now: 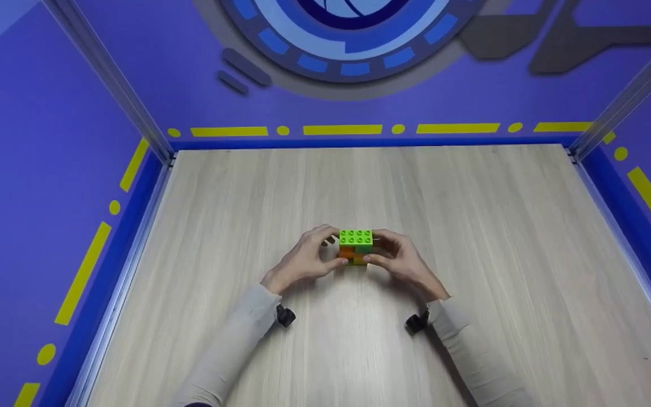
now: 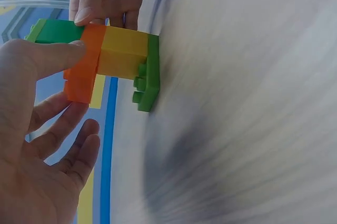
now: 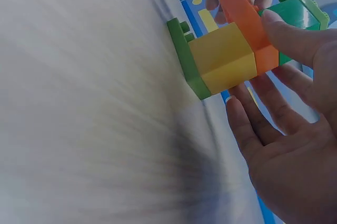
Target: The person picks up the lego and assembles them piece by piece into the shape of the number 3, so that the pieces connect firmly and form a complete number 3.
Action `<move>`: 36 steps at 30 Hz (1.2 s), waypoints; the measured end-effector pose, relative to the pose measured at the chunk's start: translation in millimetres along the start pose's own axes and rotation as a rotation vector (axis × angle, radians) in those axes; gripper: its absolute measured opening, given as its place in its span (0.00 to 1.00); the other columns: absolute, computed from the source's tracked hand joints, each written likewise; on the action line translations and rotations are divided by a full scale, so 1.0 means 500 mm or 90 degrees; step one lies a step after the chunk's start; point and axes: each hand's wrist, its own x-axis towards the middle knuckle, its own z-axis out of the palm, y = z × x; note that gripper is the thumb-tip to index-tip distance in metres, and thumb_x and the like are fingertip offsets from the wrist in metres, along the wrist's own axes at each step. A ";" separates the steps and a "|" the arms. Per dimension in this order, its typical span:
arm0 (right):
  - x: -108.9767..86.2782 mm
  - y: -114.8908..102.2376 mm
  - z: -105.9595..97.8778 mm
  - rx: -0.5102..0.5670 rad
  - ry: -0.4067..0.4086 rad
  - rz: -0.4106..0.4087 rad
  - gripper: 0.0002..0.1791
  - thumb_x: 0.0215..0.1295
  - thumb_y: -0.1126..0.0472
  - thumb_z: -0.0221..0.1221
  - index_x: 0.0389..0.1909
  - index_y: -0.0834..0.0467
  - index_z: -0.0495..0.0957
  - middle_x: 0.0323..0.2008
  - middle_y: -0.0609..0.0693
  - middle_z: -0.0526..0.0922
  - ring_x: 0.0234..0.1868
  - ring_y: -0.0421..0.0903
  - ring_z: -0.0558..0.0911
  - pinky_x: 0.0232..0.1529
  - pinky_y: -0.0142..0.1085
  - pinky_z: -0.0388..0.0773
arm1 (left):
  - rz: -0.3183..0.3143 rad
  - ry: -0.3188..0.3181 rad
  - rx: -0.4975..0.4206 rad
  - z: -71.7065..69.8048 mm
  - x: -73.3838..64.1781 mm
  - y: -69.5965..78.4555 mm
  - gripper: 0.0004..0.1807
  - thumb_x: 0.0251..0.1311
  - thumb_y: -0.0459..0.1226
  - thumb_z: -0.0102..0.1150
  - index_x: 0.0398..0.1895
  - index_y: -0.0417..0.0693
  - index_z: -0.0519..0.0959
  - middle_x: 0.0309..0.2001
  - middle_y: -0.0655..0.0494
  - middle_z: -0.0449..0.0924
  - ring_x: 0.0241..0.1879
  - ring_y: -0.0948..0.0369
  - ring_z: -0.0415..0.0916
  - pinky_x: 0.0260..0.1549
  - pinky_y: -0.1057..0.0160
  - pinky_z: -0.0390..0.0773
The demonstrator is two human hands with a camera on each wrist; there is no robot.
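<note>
A small stack of toy building bricks stands upright on the table between both hands. A lime-green studded plate point(image 1: 355, 237) tops it in the head view. Below come a dark green brick point(image 2: 59, 31), an orange brick point(image 2: 83, 83), a yellow brick point(image 3: 222, 58) and, lowest, a green plate point(image 2: 152, 74) with studs showing at one end. The left hand point(image 1: 306, 255) pinches the orange brick from the left, thumb in front and fingers behind. From the right, the right hand point(image 1: 406, 261) grips the stack, its thumb at the orange and dark green bricks.
The wood-grain table point(image 1: 354, 186) is bounded by a blue back wall point(image 1: 472, 107) and side walls with yellow markings. Metal posts point(image 1: 116, 85) stand at the far corners. Small black devices point(image 1: 285, 316) sit at both wrists.
</note>
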 end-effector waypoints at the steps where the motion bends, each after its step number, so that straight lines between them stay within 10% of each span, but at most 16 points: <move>1: -0.001 0.003 0.000 0.000 0.002 -0.006 0.30 0.66 0.68 0.72 0.68 0.64 0.77 0.63 0.64 0.82 0.65 0.61 0.82 0.67 0.44 0.79 | 0.000 0.004 -0.004 0.003 -0.002 -0.003 0.25 0.67 0.42 0.74 0.64 0.47 0.79 0.58 0.53 0.83 0.58 0.53 0.81 0.59 0.53 0.82; 15: -0.010 0.008 0.002 0.002 0.043 -0.026 0.23 0.69 0.67 0.70 0.64 0.62 0.82 0.59 0.59 0.85 0.61 0.48 0.85 0.65 0.42 0.81 | -0.004 0.061 -0.082 0.018 -0.020 -0.010 0.18 0.71 0.38 0.70 0.61 0.49 0.82 0.58 0.53 0.85 0.55 0.51 0.83 0.58 0.52 0.83; 36: 0.023 -0.037 -0.024 -0.039 0.123 0.027 0.19 0.71 0.62 0.70 0.61 0.62 0.85 0.56 0.59 0.87 0.52 0.49 0.85 0.54 0.32 0.82 | -0.003 0.117 -0.159 0.010 0.030 0.009 0.18 0.74 0.39 0.67 0.62 0.44 0.82 0.60 0.48 0.84 0.53 0.55 0.84 0.57 0.50 0.85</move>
